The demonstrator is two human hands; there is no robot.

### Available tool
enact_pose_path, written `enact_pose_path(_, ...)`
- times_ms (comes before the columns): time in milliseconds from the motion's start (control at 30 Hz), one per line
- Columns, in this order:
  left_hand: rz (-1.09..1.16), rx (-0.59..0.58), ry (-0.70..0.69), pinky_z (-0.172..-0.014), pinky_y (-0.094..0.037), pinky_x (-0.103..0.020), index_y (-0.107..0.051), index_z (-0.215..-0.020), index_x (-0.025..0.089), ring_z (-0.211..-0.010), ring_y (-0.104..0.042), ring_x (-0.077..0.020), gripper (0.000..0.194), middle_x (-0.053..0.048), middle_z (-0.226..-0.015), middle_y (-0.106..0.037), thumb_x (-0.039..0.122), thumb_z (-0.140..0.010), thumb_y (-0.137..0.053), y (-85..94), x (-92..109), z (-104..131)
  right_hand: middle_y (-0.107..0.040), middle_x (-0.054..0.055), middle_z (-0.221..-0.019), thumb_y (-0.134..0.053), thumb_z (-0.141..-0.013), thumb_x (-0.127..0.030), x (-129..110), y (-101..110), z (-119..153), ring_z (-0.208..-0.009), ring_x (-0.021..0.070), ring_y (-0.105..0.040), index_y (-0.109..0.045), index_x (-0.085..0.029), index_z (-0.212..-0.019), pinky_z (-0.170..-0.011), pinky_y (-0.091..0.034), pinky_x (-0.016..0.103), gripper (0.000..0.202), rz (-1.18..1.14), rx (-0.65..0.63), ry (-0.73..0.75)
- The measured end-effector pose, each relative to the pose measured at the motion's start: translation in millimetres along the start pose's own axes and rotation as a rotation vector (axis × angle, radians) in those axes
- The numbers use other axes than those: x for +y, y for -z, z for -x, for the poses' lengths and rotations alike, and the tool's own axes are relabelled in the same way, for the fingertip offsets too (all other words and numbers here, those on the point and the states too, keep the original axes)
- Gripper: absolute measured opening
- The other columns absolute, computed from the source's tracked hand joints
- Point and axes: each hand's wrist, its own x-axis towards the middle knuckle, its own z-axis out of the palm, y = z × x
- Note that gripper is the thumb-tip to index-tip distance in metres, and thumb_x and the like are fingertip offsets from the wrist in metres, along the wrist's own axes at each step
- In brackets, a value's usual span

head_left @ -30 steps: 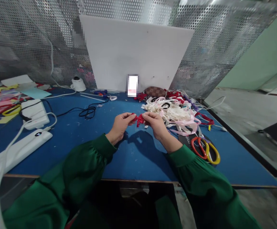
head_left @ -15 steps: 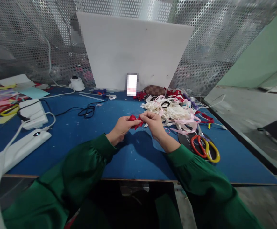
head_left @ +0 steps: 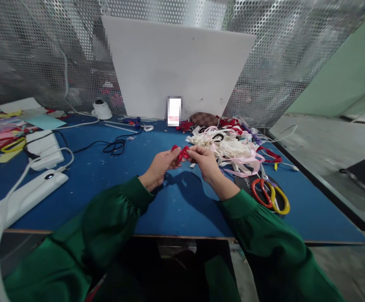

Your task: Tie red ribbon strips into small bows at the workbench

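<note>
Above the middle of the blue table, both hands hold a small red ribbon bow [head_left: 183, 154], bunched and folded. My left hand [head_left: 162, 164] is closed on its left side, thumb on top, with part of the fabric hidden by the fingers. My right hand [head_left: 204, 161] pinches the right side between thumb and fingertips. Just beyond my right hand lies a heap of cream and pink ribbons [head_left: 229, 144]. Scissors [head_left: 269, 195] with one red and one yellow handle lie near my right forearm on a dark round mat [head_left: 247, 183].
On the left are a white power bank [head_left: 25, 200], a white power strip [head_left: 45, 150] and black cable [head_left: 115, 147]. A lit phone [head_left: 174, 112] leans against a white board [head_left: 179, 67]. A checkered pouch [head_left: 204, 119] and colourful scraps [head_left: 0, 130] lie farther back.
The red bow has been turned in the hands, and its folds show differently. My left thumb has tilted upward, and more of the left fingers shows beneath. The table things are unmoved.
</note>
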Motion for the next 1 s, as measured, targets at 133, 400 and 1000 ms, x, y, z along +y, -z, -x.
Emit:
enact_pose_path(133,-0.096,0.031,-0.042,-0.069,-0.045,-0.027,-0.075,-0.086,0.014,-0.068,-0.058,-0.0122,0.032,-0.005,-0.076,-0.069,0.035,-0.062,-0.082,-0.8,-3.0,-0.1,-0.057,-0.002,-0.058,-0.074,-0.066,-0.046,-2.6,-1.0,2.2,-0.055,0.0097,-0.047,-0.063,-0.018,-0.068,-0.054,-0.033,0.025,0.030,0.016,-0.054,-0.028)
enact_pose_path(400,-0.203,-0.060,-0.118,-0.071,-0.047,-0.029,-0.073,-0.077,0.014,-0.063,-0.057,-0.0124,0.022,-0.003,-0.069,-0.068,0.033,-0.066,-0.078,0.9,-6.1,-3.6,-0.053,-0.004,-0.053,-0.079,-0.060,-0.037,1.3,-5.5,5.0,-0.053,0.0083,-0.042,-0.060,-0.017,-0.059,-0.053,-0.031,0.024,0.027,-0.031,-0.038,-0.046)
enact_pose_path(1000,-0.608,-0.195,-0.484,-0.078,-0.044,-0.029,-0.070,-0.068,0.018,-0.075,-0.061,-0.0168,0.014,-0.004,-0.074,-0.070,0.027,-0.077,-0.066,10.7,5.4,-5.6,-0.053,-0.003,-0.052,-0.079,-0.058,-0.021,4.6,-1.2,-1.4,-0.045,0.0069,-0.042,-0.058,-0.017,-0.066,-0.045,-0.033,0.022,0.023,-0.348,-0.064,-0.473)
